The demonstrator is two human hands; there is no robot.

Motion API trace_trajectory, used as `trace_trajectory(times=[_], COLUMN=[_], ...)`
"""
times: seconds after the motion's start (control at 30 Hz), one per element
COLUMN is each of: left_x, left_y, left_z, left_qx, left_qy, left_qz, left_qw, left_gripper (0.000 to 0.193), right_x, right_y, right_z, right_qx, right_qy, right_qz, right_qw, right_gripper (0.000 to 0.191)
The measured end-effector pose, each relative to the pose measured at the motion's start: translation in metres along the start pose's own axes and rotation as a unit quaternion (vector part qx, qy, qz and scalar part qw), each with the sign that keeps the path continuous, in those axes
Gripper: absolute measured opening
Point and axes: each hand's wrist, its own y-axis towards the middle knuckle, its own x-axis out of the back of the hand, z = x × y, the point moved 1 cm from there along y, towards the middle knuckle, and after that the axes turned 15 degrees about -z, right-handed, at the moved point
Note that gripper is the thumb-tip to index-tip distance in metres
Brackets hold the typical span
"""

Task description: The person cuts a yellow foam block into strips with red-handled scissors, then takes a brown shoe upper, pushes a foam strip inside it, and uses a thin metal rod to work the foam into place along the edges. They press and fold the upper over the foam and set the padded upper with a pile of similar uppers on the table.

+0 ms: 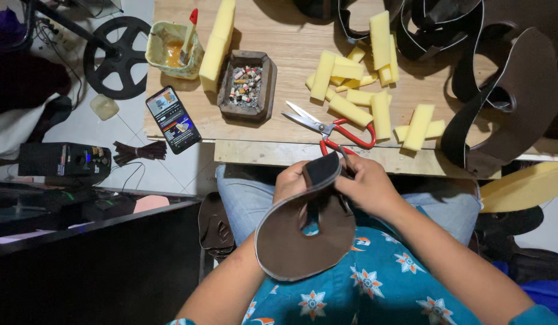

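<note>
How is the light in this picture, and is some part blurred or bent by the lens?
Head view: even light on the wooden table; the scissors and yellow foam blocks cast short soft shadows; the lower left is dark; both hands, left hand and right hand, and the brown leather piece look sharp; wide-lens bending shows at the edges.

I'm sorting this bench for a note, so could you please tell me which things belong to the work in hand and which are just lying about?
In hand:
brown leather piece
left hand
right hand

Lying about:
scissors
yellow foam strips
phone
glue pot
wooden tray
</note>
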Motion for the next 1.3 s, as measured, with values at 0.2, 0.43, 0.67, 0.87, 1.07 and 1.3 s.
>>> trace_trajectory(times=[0.2,0.43,0.67,0.87,1.07,1.3], left_x=[-0.003,-0.027,-0.075,-0.090,-0.083,-0.078], left_y=[-0.006,-0.026,-0.070,-0.107,-0.108,-0.102], left_z=[-0.021,-0.090,-0.142,-0.154,-0.138,-0.127], left_qx=[-0.053,-0.033,0.031,-0.142,-0.103,-0.155], left_qy=[0.078,0.044,-0.073,0.007,-0.043,0.076], left_qz=[0.103,0.045,0.117,0.182,0.180,0.147], left_qw=[0.990,0.997,0.990,0.973,0.977,0.974], left_gripper=[0.021,0.035,0.025,0.044,0.046,0.038], right_x=[0.002,0.042,0.034,0.037,0.035,0.036], right_y=[0.000,-0.009,-0.031,-0.034,-0.033,-0.034], right_z=[0.015,0.096,0.143,0.119,0.097,0.085], right_qx=[0.005,0.332,0.376,0.056,0.009,-0.001], right_qy=[0.004,-0.111,-0.095,0.218,0.248,0.206], right_qz=[-0.028,-0.167,-0.202,-0.085,-0.010,-0.021], right_qw=[1.000,0.922,0.899,0.971,0.969,0.978], right_gripper=[0.026,0.021,0.032,0.035,0.036,0.019])
